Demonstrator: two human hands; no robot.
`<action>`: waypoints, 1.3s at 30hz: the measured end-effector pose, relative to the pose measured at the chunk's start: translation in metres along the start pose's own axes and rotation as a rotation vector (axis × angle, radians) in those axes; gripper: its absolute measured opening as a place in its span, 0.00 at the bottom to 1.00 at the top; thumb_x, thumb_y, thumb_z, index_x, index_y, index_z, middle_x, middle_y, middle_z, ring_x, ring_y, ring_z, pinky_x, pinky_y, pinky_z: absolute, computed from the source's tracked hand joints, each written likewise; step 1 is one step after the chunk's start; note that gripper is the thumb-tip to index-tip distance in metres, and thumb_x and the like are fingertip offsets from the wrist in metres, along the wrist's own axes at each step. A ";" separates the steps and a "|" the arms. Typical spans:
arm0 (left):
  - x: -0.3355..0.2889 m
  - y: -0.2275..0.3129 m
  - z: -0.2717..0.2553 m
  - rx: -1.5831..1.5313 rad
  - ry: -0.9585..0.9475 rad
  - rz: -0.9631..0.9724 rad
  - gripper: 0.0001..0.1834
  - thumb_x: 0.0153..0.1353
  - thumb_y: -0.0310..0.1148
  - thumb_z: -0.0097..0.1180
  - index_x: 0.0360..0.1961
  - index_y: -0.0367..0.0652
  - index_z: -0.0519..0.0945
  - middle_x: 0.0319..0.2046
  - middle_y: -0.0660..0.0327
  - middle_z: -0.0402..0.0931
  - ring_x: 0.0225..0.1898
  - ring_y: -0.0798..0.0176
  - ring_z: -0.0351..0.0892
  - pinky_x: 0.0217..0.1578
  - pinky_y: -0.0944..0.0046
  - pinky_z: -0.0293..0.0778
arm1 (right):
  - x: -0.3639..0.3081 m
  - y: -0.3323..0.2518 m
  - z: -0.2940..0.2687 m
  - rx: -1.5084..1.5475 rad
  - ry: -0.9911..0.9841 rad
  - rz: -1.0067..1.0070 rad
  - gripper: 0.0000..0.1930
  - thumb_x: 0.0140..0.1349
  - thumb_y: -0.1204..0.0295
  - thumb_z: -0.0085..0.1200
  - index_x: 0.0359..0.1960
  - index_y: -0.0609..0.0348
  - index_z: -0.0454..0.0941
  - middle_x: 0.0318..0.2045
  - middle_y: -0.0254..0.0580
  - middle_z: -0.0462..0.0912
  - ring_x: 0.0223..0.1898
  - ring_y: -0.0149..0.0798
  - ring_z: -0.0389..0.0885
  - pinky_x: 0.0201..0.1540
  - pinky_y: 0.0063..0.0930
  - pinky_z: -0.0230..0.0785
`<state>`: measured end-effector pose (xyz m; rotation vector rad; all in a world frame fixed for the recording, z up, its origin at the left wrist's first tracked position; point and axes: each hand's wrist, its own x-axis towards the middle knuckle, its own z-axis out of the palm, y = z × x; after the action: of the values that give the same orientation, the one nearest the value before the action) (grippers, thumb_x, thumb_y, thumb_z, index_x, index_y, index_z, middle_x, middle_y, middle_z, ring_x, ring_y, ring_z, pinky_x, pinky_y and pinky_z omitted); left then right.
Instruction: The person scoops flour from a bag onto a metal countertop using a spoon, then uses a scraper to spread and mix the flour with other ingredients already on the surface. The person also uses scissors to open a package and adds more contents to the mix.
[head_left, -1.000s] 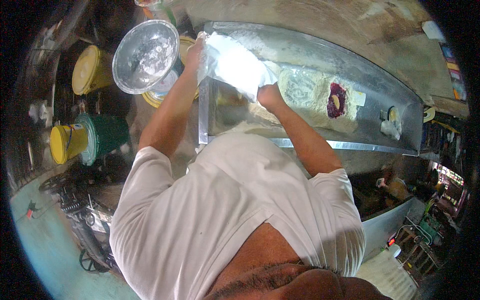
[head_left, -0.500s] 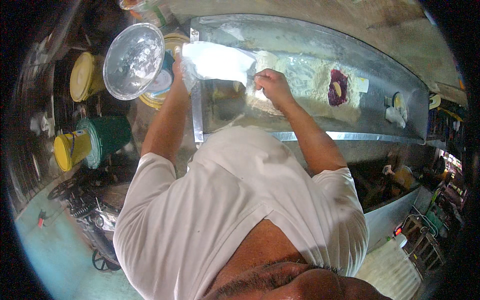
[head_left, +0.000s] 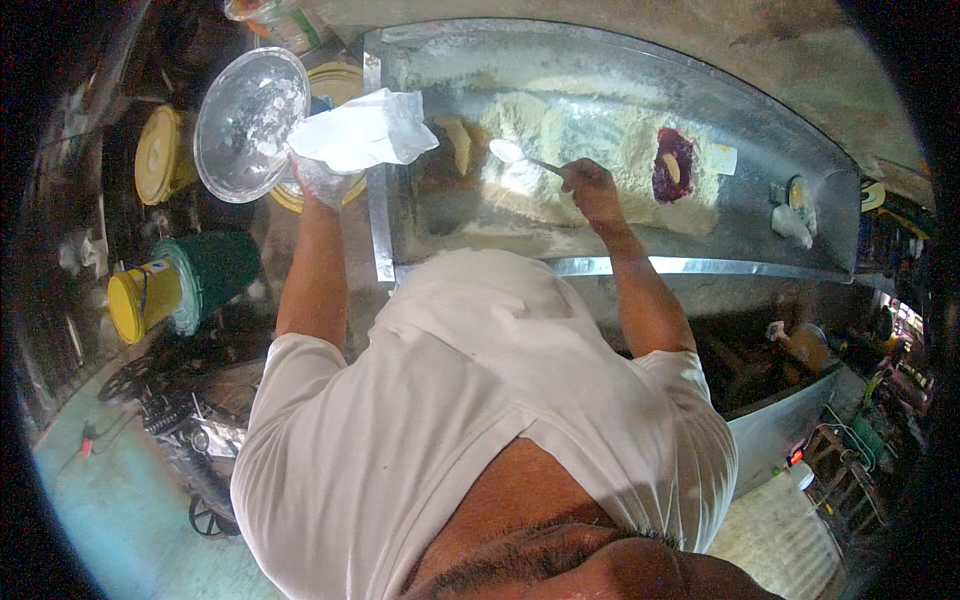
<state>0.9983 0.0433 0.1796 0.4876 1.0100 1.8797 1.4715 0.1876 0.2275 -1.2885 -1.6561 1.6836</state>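
My left hand [head_left: 322, 182] grips a plastic bag of white powder [head_left: 362, 132], held by the left end of a long metal trough [head_left: 376, 225]. In my right hand [head_left: 594, 190] is a spoon [head_left: 510, 152] with a heap of white powder in its bowl. The spoon is over pale flour-like powder [head_left: 575, 130] spread along the trough. A yellowish strip [head_left: 457, 145] lies left of the spoon. To the right, a dark red-purple patch [head_left: 663, 183] carries a small yellow piece [head_left: 672, 166].
A large metal bowl [head_left: 235, 135], dusted white, is tilted beside the bag. Yellow-lidded buckets [head_left: 158, 155] and a green bin [head_left: 222, 280] stand to the left. A white packet [head_left: 723, 158] and a bagged item [head_left: 793, 225] are in the trough's right part. Machinery [head_left: 190, 430] is at lower left.
The bag has moved left, away from the flour and toward the bowl. My right hand has drawn right, and the loaded spoon now shows clear of the bag.
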 end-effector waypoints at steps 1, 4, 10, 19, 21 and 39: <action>0.001 0.003 0.002 -0.090 -0.007 -0.011 0.33 0.70 0.56 0.35 0.58 0.37 0.70 0.56 0.47 0.73 0.56 0.42 0.74 0.59 0.42 0.71 | 0.006 0.027 0.002 -0.049 0.018 -0.069 0.07 0.66 0.70 0.52 0.34 0.60 0.78 0.25 0.37 0.78 0.25 0.33 0.74 0.28 0.30 0.66; 0.006 0.014 0.021 0.456 -0.035 0.171 0.33 0.70 0.57 0.35 0.58 0.37 0.70 0.56 0.47 0.73 0.56 0.42 0.74 0.59 0.42 0.71 | 0.021 0.086 0.010 -0.544 0.087 -0.248 0.07 0.67 0.70 0.47 0.36 0.59 0.76 0.31 0.46 0.80 0.32 0.47 0.80 0.35 0.41 0.72; 0.002 0.044 0.071 -0.329 0.115 0.046 0.33 0.70 0.57 0.35 0.57 0.38 0.70 0.54 0.48 0.74 0.55 0.43 0.75 0.57 0.42 0.72 | 0.030 0.082 0.039 -0.964 0.121 0.067 0.11 0.70 0.67 0.42 0.49 0.50 0.73 0.44 0.51 0.79 0.41 0.58 0.82 0.42 0.52 0.75; -0.010 0.094 0.129 -0.555 0.050 0.086 0.32 0.70 0.58 0.36 0.57 0.39 0.70 0.52 0.48 0.75 0.52 0.44 0.76 0.55 0.43 0.74 | 0.027 0.067 0.031 -1.015 0.091 0.058 0.15 0.72 0.63 0.42 0.54 0.46 0.78 0.45 0.49 0.78 0.40 0.56 0.82 0.43 0.50 0.75; -0.010 0.100 0.136 -0.562 0.048 0.092 0.32 0.70 0.58 0.36 0.57 0.39 0.70 0.52 0.49 0.75 0.52 0.44 0.76 0.54 0.43 0.74 | 0.026 0.066 0.029 -0.956 0.129 0.051 0.15 0.72 0.63 0.42 0.54 0.47 0.78 0.45 0.48 0.78 0.41 0.56 0.82 0.43 0.50 0.75; 0.038 -0.063 0.029 0.818 0.301 0.190 0.24 0.69 0.52 0.51 0.34 0.39 0.79 0.28 0.60 0.78 0.25 0.61 0.72 0.30 0.61 0.71 | 0.005 0.082 -0.001 -0.862 0.315 -0.104 0.14 0.70 0.63 0.45 0.50 0.52 0.78 0.38 0.57 0.79 0.39 0.59 0.81 0.43 0.50 0.75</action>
<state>1.0326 0.1046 0.1432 0.7992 2.0080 1.6644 1.4937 0.1774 0.1494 -1.6689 -2.2697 0.6234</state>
